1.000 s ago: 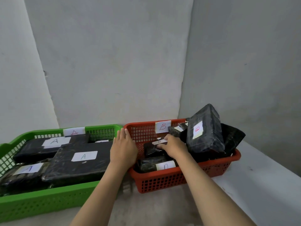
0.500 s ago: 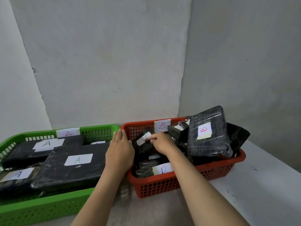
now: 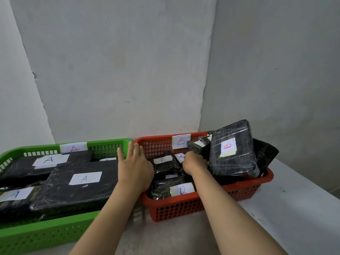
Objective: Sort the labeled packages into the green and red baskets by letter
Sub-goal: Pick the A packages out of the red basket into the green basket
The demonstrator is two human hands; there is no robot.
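While my fingers sit curled among the B packages: keep the motion small.
Right hand (image 3: 195, 161): gripping a small package (image 3: 179, 157), label unclear.
Left hand (image 3: 135, 162): flat, steadying red basket (image 3: 202, 205).
Green basket (image 3: 46, 234): bench's left end, A packages.
Care: read the letter first.

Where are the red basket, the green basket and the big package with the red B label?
red basket (image 3: 184, 208): head view, on its front wall.
green basket (image 3: 46, 236): head view, on its front wall.
big package with the red B label (image 3: 237, 162): head view, on its wrapped top face.
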